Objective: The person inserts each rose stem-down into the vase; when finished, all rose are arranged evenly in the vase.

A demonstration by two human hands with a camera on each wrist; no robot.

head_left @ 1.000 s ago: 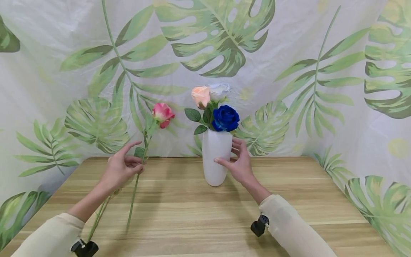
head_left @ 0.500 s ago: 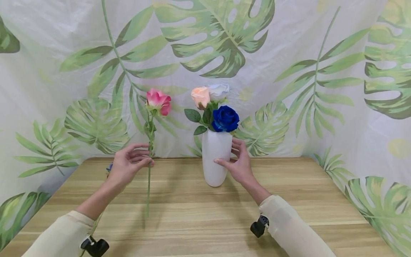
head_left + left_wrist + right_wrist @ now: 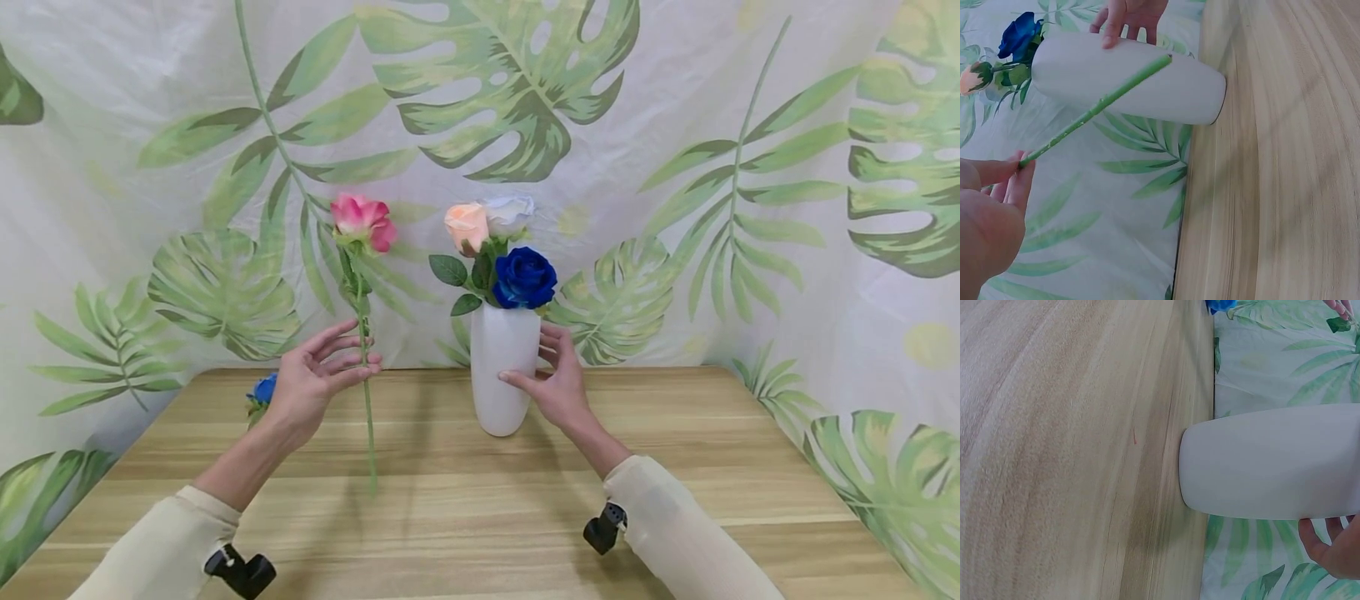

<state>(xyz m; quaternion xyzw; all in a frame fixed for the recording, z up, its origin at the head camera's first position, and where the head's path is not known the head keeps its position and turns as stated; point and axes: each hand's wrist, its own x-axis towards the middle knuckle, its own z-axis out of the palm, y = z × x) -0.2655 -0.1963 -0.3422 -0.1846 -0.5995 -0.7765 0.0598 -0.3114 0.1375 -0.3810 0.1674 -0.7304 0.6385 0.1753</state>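
Left of the vase, my left hand pinches the green stem of a pink rose between thumb and fingers. The rose stands nearly upright, with its stem's lower end above the table. My right hand holds the side of a white vase, thumb on the front and fingers round the right side. The vase stands upright on the table. In its mouth are a dark blue rose, a peach rose and a white rose.
Another blue flower lies on the wooden table behind my left wrist, its stem mostly hidden by my arm. A leaf-patterned cloth hangs behind the table's back edge.
My left hand has moved right and brought the pink rose higher and more upright, its stem end lifting. The blue flower on the table has come into sight. My right hand stays on the vase.
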